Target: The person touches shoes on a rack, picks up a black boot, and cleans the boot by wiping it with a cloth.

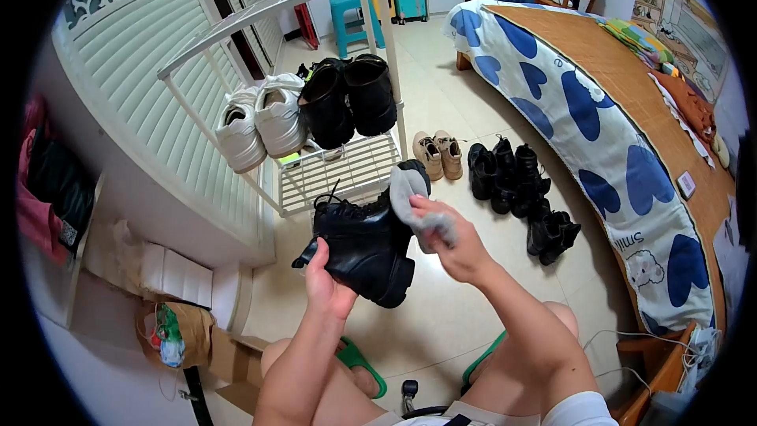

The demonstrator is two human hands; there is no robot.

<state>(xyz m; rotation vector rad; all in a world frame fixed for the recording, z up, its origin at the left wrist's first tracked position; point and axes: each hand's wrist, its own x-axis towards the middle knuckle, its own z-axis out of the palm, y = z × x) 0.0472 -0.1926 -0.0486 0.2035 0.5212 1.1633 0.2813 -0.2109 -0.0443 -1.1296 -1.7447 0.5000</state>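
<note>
Nearest the camera are the person's bare thighs (339,394) and forearms (303,363), the forearms reaching forward over the tiled floor (461,323). The left grip (331,290) is closed around the shaft of a black lace-up boot (359,241), thumb up along the side and palm beneath; the fingers underneath are hidden. The boot lies tilted across and beyond this grip, its opening and pull tab toward the left, its chunky heel low on the right and its toe raised at the upper right. The right grip (457,243) is closed on a folded grey cloth (412,201), bunched between thumb and fingers. The cloth lies over the toe end, covering part of it, so the boot sits to the left of the right grip with the cloth between them.

Beyond the boot stands a white metal rack (335,170), with white sneakers (264,126) and dark shoes (347,102) on its upper level. Beige shoes (438,155) stand on the floor to the right of the rack, and several black boots (516,181) are grouped near the bed (576,71), whose cover has blue hearts. Green slippers (363,367) are on the person's feet. At the lower left is a brown paper bag (197,335).
</note>
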